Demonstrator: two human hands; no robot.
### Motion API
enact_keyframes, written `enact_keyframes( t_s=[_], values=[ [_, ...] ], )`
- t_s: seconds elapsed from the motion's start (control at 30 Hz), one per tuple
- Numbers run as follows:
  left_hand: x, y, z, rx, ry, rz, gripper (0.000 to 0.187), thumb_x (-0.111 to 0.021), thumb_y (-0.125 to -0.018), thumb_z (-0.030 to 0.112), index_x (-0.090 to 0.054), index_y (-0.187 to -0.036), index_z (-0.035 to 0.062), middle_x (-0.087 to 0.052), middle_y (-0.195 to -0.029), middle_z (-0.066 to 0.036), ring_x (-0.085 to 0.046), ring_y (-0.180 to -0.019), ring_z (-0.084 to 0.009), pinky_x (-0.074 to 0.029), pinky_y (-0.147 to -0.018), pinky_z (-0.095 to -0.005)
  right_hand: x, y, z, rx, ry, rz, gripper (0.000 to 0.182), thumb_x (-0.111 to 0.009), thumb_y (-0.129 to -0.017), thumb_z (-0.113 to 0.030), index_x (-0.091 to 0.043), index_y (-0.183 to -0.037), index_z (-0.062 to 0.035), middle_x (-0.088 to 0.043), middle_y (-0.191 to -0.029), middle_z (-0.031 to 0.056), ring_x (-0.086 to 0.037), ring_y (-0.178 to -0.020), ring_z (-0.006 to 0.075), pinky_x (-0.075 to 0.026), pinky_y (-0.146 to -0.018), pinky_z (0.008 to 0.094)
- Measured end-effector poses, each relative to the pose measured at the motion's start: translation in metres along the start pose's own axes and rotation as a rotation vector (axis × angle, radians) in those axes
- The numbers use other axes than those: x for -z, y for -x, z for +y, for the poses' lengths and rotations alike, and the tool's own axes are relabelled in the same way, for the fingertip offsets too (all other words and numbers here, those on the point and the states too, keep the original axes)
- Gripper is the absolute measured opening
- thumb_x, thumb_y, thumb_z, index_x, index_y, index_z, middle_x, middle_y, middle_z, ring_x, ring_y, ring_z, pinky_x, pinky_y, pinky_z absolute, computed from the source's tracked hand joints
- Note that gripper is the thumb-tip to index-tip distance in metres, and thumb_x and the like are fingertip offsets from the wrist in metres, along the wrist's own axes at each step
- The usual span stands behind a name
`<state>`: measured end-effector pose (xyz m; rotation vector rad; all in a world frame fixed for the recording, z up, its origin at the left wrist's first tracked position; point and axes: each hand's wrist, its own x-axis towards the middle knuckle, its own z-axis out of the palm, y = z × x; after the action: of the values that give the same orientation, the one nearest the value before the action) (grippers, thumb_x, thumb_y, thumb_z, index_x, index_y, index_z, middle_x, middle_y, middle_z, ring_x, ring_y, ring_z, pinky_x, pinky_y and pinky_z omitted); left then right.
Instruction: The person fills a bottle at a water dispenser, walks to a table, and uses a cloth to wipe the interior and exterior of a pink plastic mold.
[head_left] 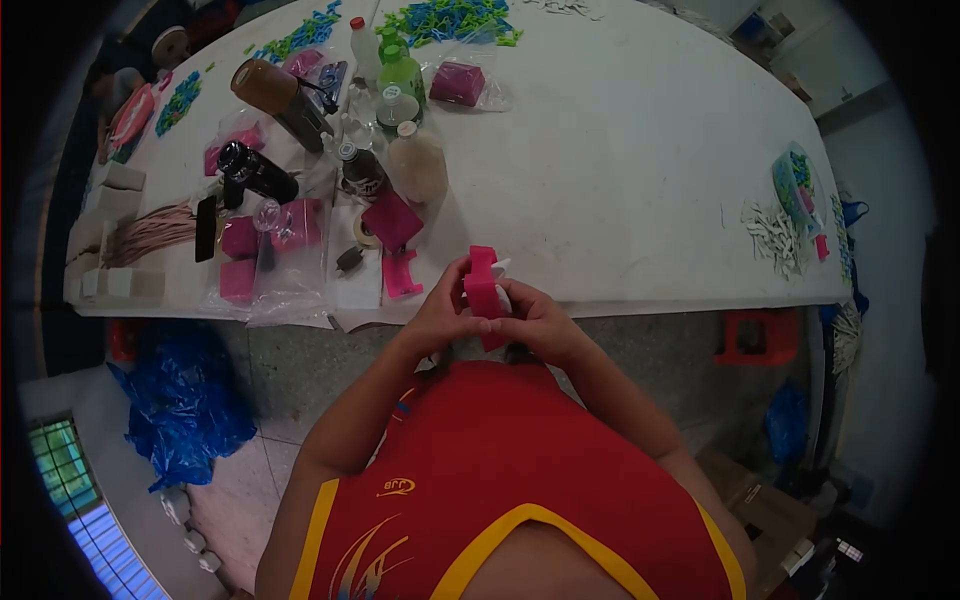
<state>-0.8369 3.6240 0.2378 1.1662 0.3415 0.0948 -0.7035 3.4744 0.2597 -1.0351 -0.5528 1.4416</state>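
My left hand [447, 308] and my right hand [540, 322] meet in front of my body at the table's near edge. Between them is a bright pink folded piece [482, 292] with notched edges, its thin wall standing upright. Fingers of both hands wrap round it, and the thumbs come together at its lower end. A bit of something white [502, 268] shows beside the pink piece near my right fingers. On the table to the left lies a similar pink notched piece [400, 276], with a dark pink block [392, 222] just behind it.
Left of my hands stand several bottles, among them a cloudy bottle [418, 165] and a brown flask [275, 95]. Clear bags with pink blocks [296, 225] lie near a phone [205, 228]. Green and blue clips [450, 20] are heaped at the back; white pieces [775, 240] lie right, by a basket [790, 190].
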Motion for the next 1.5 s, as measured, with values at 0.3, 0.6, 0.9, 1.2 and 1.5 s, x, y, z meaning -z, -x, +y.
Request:
enact_keyframes(
  t_s=[0.3, 0.6, 0.9, 1.2, 1.5],
  values=[
    [-0.019, 0.068, -0.021, -0.023, 0.130, 0.368, 0.094, -0.085, -0.064, 0.035, -0.038, -0.140, 0.0037, -0.055, -0.124, -0.009, -0.056, -0.113, -0.0219, -0.045, -0.099, -0.0371, -0.011, 0.015, 0.006, 0.232, 0.791, -0.341, 0.032, -0.074, -0.080, -0.026, -0.066, -0.105, -0.0069, -0.058, -0.099, 0.0106, -0.055, -0.098, 0.0271, -0.043, -0.086, 0.0378],
    [0.003, 0.144, -0.011, 0.155, 0.360, 0.304, 0.068, -0.056, -0.089, 0.049, -0.045, -0.134, -0.0005, -0.058, -0.123, -0.013, -0.061, -0.109, -0.0250, -0.050, -0.095, -0.0401, -0.071, 0.023, 0.052, 0.583, 1.455, -0.270, 0.037, -0.077, -0.071, -0.038, -0.068, -0.102, -0.0188, -0.056, -0.104, 0.0064, -0.051, -0.101, 0.0260, -0.038, -0.089, 0.0409],
    [0.047, 0.235, -0.012, 0.178, 0.641, 0.246, 0.073, -0.046, -0.092, 0.058, -0.044, -0.134, -0.0020, -0.058, -0.124, -0.017, -0.061, -0.110, -0.0273, -0.050, -0.095, -0.0406, -0.154, 0.006, 0.089, 0.667, 1.664, -0.162, 0.032, -0.071, -0.073, -0.024, -0.068, -0.105, -0.0242, -0.053, -0.097, 0.0015, -0.051, -0.097, 0.0214, -0.037, -0.089, 0.0392],
    [0.059, 0.263, -0.013, 0.121, 0.821, 0.101, 0.070, -0.037, -0.093, 0.063, -0.050, -0.130, 0.0051, -0.059, -0.123, -0.013, -0.060, -0.110, -0.0258, -0.048, -0.094, -0.0391, -0.211, 0.010, 0.077, 0.686, 1.806, -0.111, 0.034, -0.060, -0.080, -0.015, -0.064, -0.114, -0.0225, -0.053, -0.099, 0.0032, -0.051, -0.097, 0.0211, -0.037, -0.090, 0.0377],
    [0.051, 0.260, -0.014, 0.053, 0.733, 0.161, 0.070, -0.037, -0.091, 0.065, -0.049, -0.130, 0.0084, -0.058, -0.123, -0.012, -0.059, -0.112, -0.0266, -0.048, -0.093, -0.0424, -0.220, 0.030, 0.077, 0.421, 1.689, -0.134, 0.051, -0.066, -0.074, -0.018, -0.057, -0.123, -0.0109, -0.052, -0.106, 0.0092, -0.051, -0.102, 0.0265, -0.039, -0.089, 0.0395]
  ],
)
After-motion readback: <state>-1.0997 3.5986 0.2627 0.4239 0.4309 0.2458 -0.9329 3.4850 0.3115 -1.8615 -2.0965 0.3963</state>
